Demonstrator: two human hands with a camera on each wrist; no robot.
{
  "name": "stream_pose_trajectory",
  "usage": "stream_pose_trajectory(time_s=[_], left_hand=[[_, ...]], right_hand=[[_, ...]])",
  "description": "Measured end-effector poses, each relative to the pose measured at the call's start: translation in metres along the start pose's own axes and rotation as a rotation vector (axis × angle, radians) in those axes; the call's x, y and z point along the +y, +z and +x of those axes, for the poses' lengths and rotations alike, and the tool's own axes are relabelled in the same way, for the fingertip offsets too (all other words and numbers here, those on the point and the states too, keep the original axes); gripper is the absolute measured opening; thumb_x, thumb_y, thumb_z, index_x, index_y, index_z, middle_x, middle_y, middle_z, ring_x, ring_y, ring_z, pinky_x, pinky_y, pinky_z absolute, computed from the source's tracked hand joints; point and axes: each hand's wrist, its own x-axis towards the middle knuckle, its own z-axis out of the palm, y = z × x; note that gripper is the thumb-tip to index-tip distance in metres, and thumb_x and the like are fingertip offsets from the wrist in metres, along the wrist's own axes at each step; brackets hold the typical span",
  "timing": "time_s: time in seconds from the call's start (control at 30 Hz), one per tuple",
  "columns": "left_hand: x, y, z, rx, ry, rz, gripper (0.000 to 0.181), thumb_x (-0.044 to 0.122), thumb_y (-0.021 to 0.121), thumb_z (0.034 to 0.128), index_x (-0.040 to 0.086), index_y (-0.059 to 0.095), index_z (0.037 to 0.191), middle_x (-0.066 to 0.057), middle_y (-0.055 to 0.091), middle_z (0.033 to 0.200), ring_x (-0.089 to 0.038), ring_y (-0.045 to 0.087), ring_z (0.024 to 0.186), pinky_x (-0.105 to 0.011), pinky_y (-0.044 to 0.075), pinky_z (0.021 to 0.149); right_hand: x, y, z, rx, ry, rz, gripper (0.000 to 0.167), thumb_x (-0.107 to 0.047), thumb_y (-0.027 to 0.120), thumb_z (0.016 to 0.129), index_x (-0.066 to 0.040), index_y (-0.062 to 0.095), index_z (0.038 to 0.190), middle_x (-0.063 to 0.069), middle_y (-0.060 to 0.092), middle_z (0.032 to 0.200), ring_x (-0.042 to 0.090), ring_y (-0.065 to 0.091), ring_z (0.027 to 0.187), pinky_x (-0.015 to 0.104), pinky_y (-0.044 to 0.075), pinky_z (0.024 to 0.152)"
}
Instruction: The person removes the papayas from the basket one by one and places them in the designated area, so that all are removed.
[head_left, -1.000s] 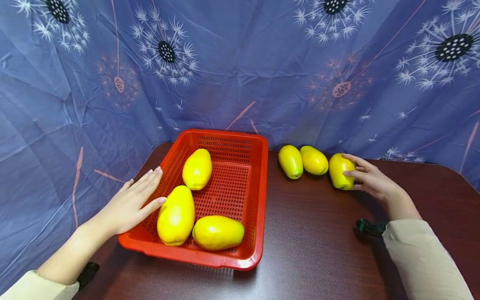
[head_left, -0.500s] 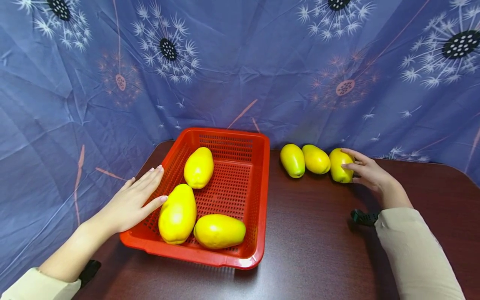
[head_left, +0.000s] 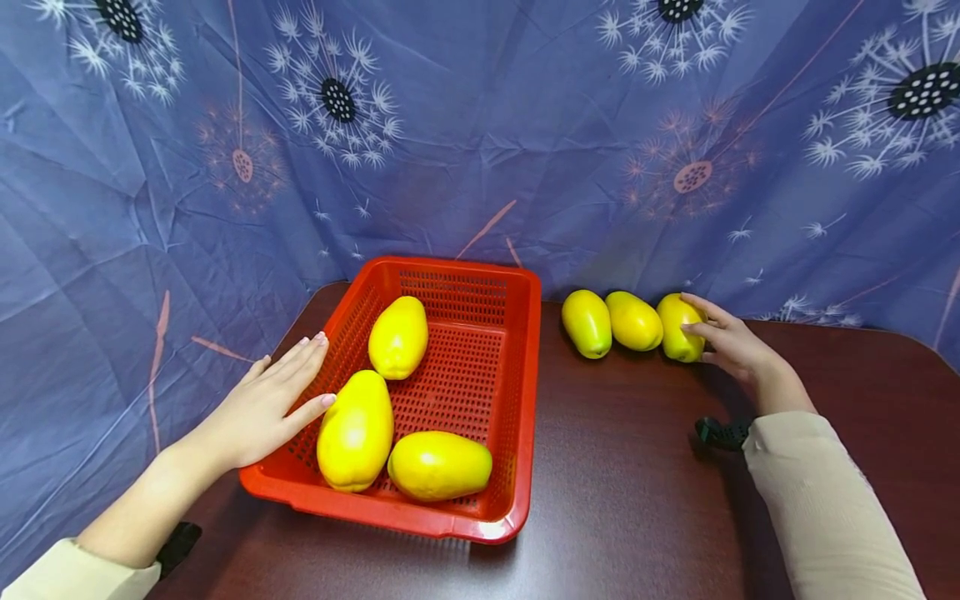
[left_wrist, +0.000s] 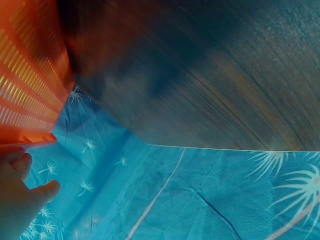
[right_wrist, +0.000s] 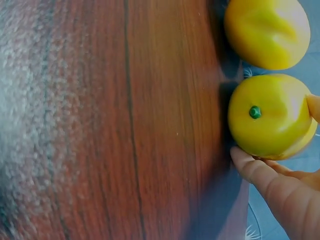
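My right hand holds the rightmost yellow mango at the back of the table, fingers on its top and side. In the right wrist view this mango shows a small green stem stub, with fingers on two sides of it. Two more mangoes, one in the middle and one at the left, lie beside it in a row. My left hand rests with straight fingers on the left rim of a red plastic basket. Inside are three larger yellow papayas, one upright at lower left.
A far papaya and a sideways papaya share the basket. The dark wooden table ends against a blue dandelion-print cloth. Black wrist straps, one near the right sleeve, sit on both wrists.
My right hand has moved the rightmost mango slightly back and left, closer to the middle mango. The left hand and basket stay in place; the head view has shifted slightly.
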Motion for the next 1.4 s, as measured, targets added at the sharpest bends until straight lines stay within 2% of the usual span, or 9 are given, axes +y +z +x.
stream_pose_trajectory(time_s=[0.13, 0.33, 0.53, 0.67, 0.97, 1.03, 1.23, 1.33, 1.4], left_hand=[[0.000, -0.001, 0.000, -0.006, -0.003, -0.004, 0.072, 0.044, 0.046, 0.0951, 0.005, 0.019, 0.148, -0.014, 0.019, 0.153, -0.031, 0.015, 0.140, -0.065, 0.015, 0.102], [0.000, -0.001, 0.001, -0.003, -0.005, 0.000, 0.072, 0.045, 0.045, 0.0952, 0.005, 0.019, 0.148, -0.013, 0.020, 0.153, -0.031, 0.016, 0.140, -0.065, 0.015, 0.102], [0.001, 0.000, -0.001, -0.010, -0.010, -0.004, 0.072, 0.045, 0.046, 0.0951, 0.004, 0.020, 0.148, -0.013, 0.019, 0.153, -0.030, 0.015, 0.140, -0.065, 0.015, 0.102], [0.000, 0.000, -0.001, -0.008, -0.008, 0.001, 0.071, 0.045, 0.045, 0.0952, 0.005, 0.019, 0.148, -0.013, 0.019, 0.153, -0.031, 0.016, 0.140, -0.065, 0.015, 0.102], [0.000, 0.000, 0.000, -0.003, -0.007, 0.001, 0.071, 0.045, 0.045, 0.0953, 0.005, 0.019, 0.148, -0.013, 0.020, 0.153, -0.030, 0.016, 0.140, -0.065, 0.016, 0.102], [0.000, 0.000, 0.000, -0.002, -0.008, 0.001, 0.071, 0.045, 0.045, 0.0952, 0.005, 0.019, 0.148, -0.013, 0.020, 0.153, -0.030, 0.016, 0.140, -0.065, 0.016, 0.102], [0.000, 0.000, 0.000, 0.000, -0.006, -0.002, 0.071, 0.045, 0.045, 0.0953, 0.005, 0.019, 0.148, -0.014, 0.020, 0.153, -0.031, 0.016, 0.140, -0.065, 0.016, 0.102], [0.000, 0.000, 0.000, 0.001, -0.004, -0.003, 0.071, 0.045, 0.045, 0.0952, 0.005, 0.019, 0.148, -0.014, 0.020, 0.153, -0.031, 0.017, 0.140, -0.065, 0.016, 0.102], [0.000, 0.000, 0.000, 0.004, -0.002, -0.002, 0.071, 0.045, 0.046, 0.0951, 0.005, 0.020, 0.148, -0.014, 0.021, 0.153, -0.031, 0.017, 0.140, -0.065, 0.016, 0.102]], right_hand=[[-0.001, 0.002, -0.001, 0.019, 0.021, -0.003, 0.065, -0.028, 0.044, 0.100, -0.032, 0.003, 0.150, 0.025, -0.005, 0.152, 0.020, 0.033, 0.118, 0.026, 0.046, 0.079], [-0.003, 0.002, 0.000, 0.042, 0.025, -0.072, 0.067, -0.031, 0.045, 0.099, -0.031, 0.002, 0.150, 0.029, 0.002, 0.149, 0.010, 0.041, 0.102, 0.028, 0.048, 0.077], [-0.001, 0.001, 0.000, 0.051, 0.029, -0.135, 0.068, -0.032, 0.046, 0.098, -0.029, 0.002, 0.150, 0.030, 0.004, 0.149, 0.008, 0.045, 0.096, 0.033, 0.049, 0.079], [-0.002, 0.001, -0.001, 0.048, 0.025, -0.127, 0.068, -0.032, 0.047, 0.098, -0.029, 0.003, 0.150, 0.030, 0.002, 0.150, 0.012, 0.042, 0.101, 0.034, 0.048, 0.080], [-0.004, -0.002, -0.005, 0.036, 0.003, -0.124, 0.065, -0.030, 0.046, 0.099, -0.028, 0.006, 0.151, 0.027, -0.002, 0.151, 0.034, 0.022, 0.129, 0.035, 0.047, 0.082], [-0.005, -0.004, -0.007, 0.036, -0.002, -0.123, 0.065, -0.029, 0.046, 0.099, -0.028, 0.006, 0.151, 0.028, 0.001, 0.150, 0.031, 0.029, 0.125, 0.035, 0.047, 0.082], [-0.012, -0.011, -0.015, 0.030, -0.042, -0.153, 0.064, -0.027, 0.044, 0.100, -0.026, 0.006, 0.151, 0.027, 0.013, 0.143, -0.003, 0.045, 0.098, 0.030, 0.048, 0.080], [-0.020, -0.013, -0.018, 0.033, -0.051, -0.162, 0.063, -0.028, 0.044, 0.100, -0.026, 0.006, 0.151, 0.027, 0.013, 0.144, -0.003, 0.044, 0.100, 0.026, 0.048, 0.080], [-0.026, -0.014, -0.019, 0.031, -0.050, -0.170, 0.063, -0.028, 0.043, 0.100, -0.028, 0.006, 0.151, 0.028, 0.009, 0.147, 0.006, 0.041, 0.109, 0.024, 0.047, 0.080]])
